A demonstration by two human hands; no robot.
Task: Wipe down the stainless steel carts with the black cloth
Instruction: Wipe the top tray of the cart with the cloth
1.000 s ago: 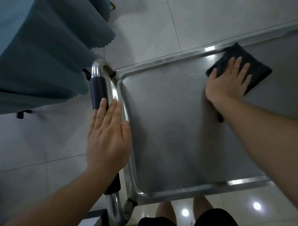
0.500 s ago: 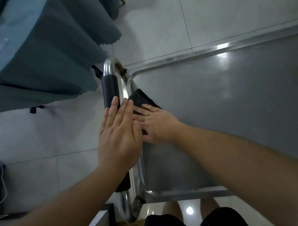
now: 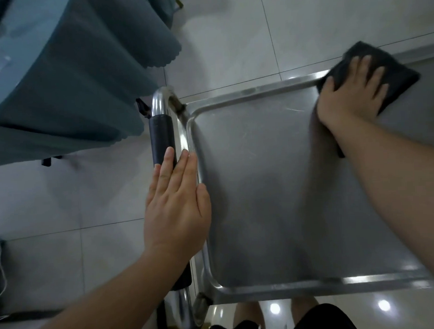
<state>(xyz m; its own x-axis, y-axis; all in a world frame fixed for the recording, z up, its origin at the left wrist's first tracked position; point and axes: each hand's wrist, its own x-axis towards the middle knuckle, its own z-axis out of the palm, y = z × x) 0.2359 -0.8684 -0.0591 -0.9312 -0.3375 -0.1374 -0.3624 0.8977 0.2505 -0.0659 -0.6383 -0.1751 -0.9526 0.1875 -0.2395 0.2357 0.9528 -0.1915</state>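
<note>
A stainless steel cart (image 3: 261, 187) fills the middle and right of the head view, its flat top tray bare and scuffed. My right hand (image 3: 351, 95) presses flat on the black cloth (image 3: 395, 77) at the tray's far rim, upper right. My left hand (image 3: 175, 205) lies flat, fingers together and extended, over the cart's black-sleeved push handle (image 3: 161, 139) at the tray's left edge. The handle's chrome tube curves down at both ends.
A table draped in a teal cloth (image 3: 67, 78) stands close to the left of the handle. Pale glossy floor tiles (image 3: 64, 201) surround the cart. My legs in dark shorts (image 3: 315, 321) are against the tray's near rim. A white cable (image 3: 2, 270) lies at far left.
My right hand swept the black cloth from the far right rim to the tray's left edge beside my left hand, then back out to the far rim. My left hand stayed on the handle.
</note>
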